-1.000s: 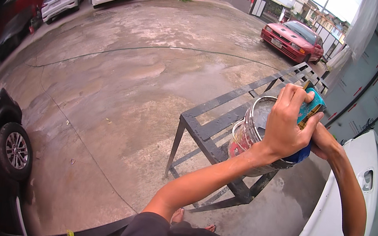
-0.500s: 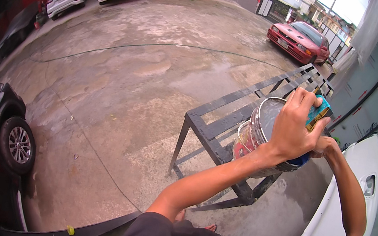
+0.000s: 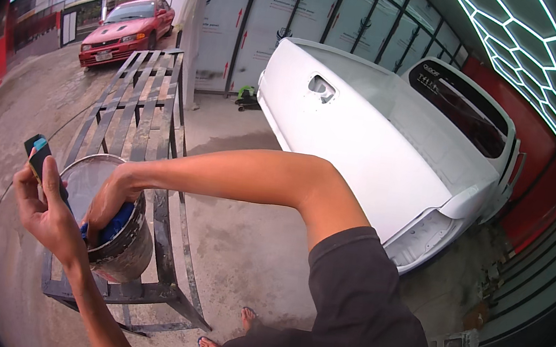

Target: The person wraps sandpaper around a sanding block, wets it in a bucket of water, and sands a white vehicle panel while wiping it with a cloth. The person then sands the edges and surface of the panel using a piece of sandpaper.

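Note:
My left hand (image 3: 51,214) is raised at the left of the bucket, thumb up, closed around a slim dark block with a teal piece (image 3: 38,146) at its top. Down inside the bucket (image 3: 127,255), my right hand (image 3: 109,202) grips a bunched blue cloth (image 3: 118,224) against the inner wall; its fingertips are partly hidden. Greyish water (image 3: 83,183) shows in the bucket, whose outside is smeared with paint. The bucket stands on the near end of a black slatted metal rack (image 3: 151,97).
To the right is a white pickup bed with its tailgate (image 3: 344,147) facing me. A red car (image 3: 128,27) is parked beyond the rack. Wrapped panels (image 3: 276,26) form the back wall. A concrete block (image 3: 456,343) lies at the lower right. My sandalled feet (image 3: 246,318) are on the concrete.
My view has swung right. Both hands were together above the bucket at the teal-and-dark block; now the left holds it off to the side and the right has gone down into the bucket.

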Motion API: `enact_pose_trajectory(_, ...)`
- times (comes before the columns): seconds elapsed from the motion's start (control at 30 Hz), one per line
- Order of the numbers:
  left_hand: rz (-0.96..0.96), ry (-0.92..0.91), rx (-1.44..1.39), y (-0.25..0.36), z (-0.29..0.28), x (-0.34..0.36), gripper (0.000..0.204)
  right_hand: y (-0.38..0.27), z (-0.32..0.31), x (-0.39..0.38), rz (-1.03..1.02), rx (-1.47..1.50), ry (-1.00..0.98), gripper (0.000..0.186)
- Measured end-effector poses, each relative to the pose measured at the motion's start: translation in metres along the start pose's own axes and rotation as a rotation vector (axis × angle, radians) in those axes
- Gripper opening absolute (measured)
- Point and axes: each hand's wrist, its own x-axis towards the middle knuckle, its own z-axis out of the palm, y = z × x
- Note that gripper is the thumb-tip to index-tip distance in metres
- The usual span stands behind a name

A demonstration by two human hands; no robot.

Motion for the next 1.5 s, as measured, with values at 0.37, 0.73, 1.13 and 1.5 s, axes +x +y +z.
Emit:
enact_pose_trajectory(0.37, -0.046, 0.005, 0.002, -0.036, -0.027, 0.018, 0.026, 0.004, 0.004, -0.026, -0.267, -0.456, 0.945, 0.063)
enact_pose_trajectory(0.73, -0.014, -0.218, 0.048, 0.021, 0.080, -0.093, 0.031, 0.098, 0.041, -0.236, -0.383, -0.095, 1.557, 0.067)
enact_pose_trajectory(1.13, -0.052, -0.887, -0.398, 0.170, 0.396, -0.453, 0.038, 0.282, 0.239, -0.528, 0.548, -0.799, 1.693, 0.026)
enact_pose_trajectory(1.5, -0.007, -0.636, -0.382, 0.176, 0.474, -0.467, 0.024, 0.293, 0.339, -0.566, 0.758, -0.909, 1.678, 0.030)
